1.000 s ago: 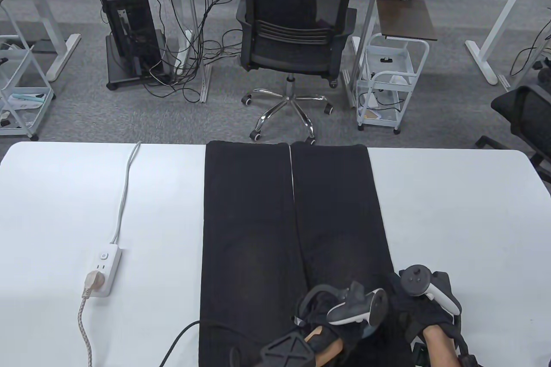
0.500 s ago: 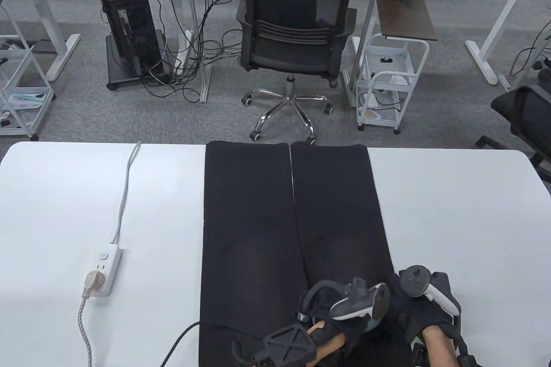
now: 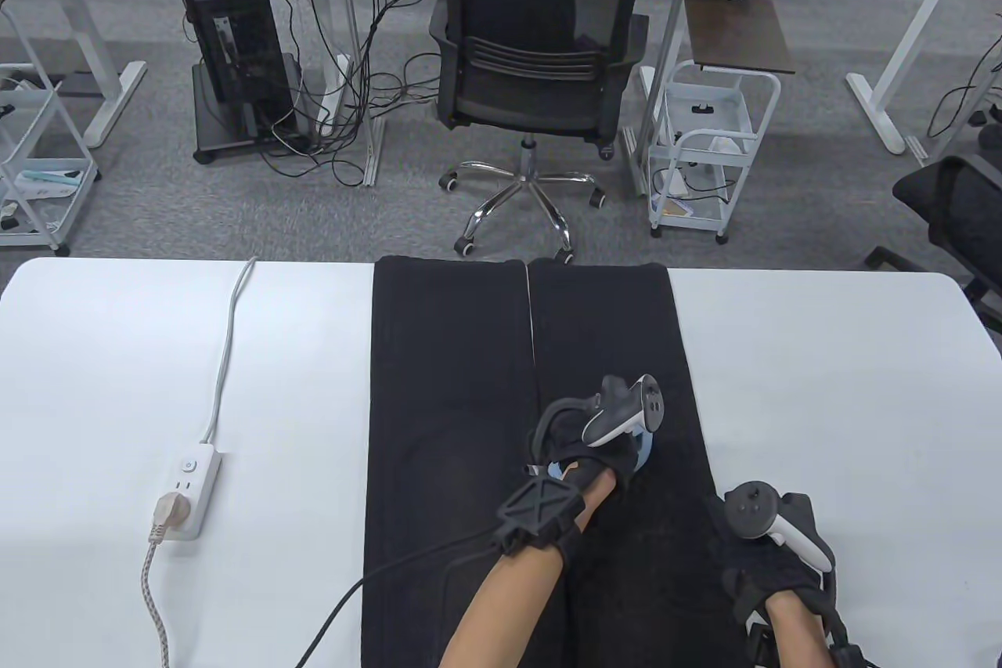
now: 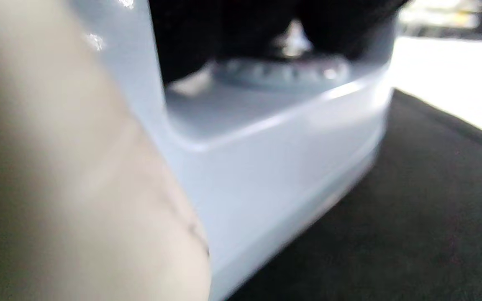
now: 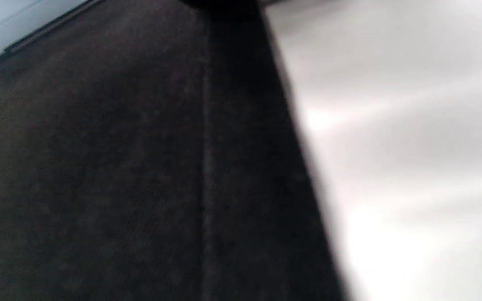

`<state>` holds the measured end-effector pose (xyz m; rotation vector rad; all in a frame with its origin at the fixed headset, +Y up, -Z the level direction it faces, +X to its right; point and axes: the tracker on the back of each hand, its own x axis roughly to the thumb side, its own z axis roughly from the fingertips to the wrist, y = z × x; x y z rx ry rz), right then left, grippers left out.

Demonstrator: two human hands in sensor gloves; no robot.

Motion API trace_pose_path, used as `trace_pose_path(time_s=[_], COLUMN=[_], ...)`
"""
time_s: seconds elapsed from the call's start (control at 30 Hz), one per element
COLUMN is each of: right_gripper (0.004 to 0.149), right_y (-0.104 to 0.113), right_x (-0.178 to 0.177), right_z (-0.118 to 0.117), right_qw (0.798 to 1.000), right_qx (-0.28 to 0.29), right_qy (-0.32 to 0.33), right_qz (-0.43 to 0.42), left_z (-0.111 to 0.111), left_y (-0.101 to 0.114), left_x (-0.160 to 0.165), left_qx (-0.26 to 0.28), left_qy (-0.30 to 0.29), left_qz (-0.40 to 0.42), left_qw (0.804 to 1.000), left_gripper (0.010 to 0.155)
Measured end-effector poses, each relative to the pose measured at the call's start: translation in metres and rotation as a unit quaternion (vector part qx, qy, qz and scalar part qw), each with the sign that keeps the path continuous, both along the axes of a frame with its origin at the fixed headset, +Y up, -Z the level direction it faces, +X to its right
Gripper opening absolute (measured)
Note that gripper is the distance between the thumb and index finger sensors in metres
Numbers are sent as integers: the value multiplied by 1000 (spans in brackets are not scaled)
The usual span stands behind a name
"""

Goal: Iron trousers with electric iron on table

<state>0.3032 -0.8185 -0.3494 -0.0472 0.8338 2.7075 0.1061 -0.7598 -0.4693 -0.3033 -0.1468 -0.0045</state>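
Black trousers [image 3: 454,386] lie flat along the white table [image 3: 822,386], legs pointing to the far edge. My left hand [image 3: 595,456] grips a light blue electric iron [image 3: 643,455] on the right trouser leg, about halfway up it. The tracker and glove hide most of the iron. Close up in the left wrist view, the iron's pale blue body [image 4: 266,167] sits on the dark cloth [image 4: 412,209]. My right hand [image 3: 763,566] rests on the trousers' right edge near the front. The right wrist view shows only the cloth [image 5: 119,167] and the table [image 5: 412,146].
A white power strip [image 3: 186,492] with one plug in it lies on the table's left side, its cord [image 3: 227,355] running to the far edge. The iron's black cable [image 3: 376,578] trails across the left trouser leg. An office chair [image 3: 532,65] stands beyond the table.
My left hand has pushed the iron away from me up the right trouser leg, and the forearm now reaches into view. The right hand has stayed on the trousers' edge.
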Motion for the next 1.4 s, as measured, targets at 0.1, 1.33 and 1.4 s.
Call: trace_pose_path(time_s=[0.1, 1.33, 1.4], right_gripper=[63, 62, 62], right_y=[0, 3, 3], right_x=[0, 11, 9], right_z=[0, 6, 6], right_qw=[1000, 999, 1000], right_qx=[0, 9, 11], right_qy=[-2, -23, -19], right_qz=[-2, -33, -21], left_z=[5, 191, 182], left_y=[0, 106, 117], left_x=[0, -125, -176], left_qx=[4, 95, 141], left_qy=[-1, -120, -72], left_qz=[-5, 309, 326], left_qw=[1000, 939, 932], left_gripper=[41, 42, 41])
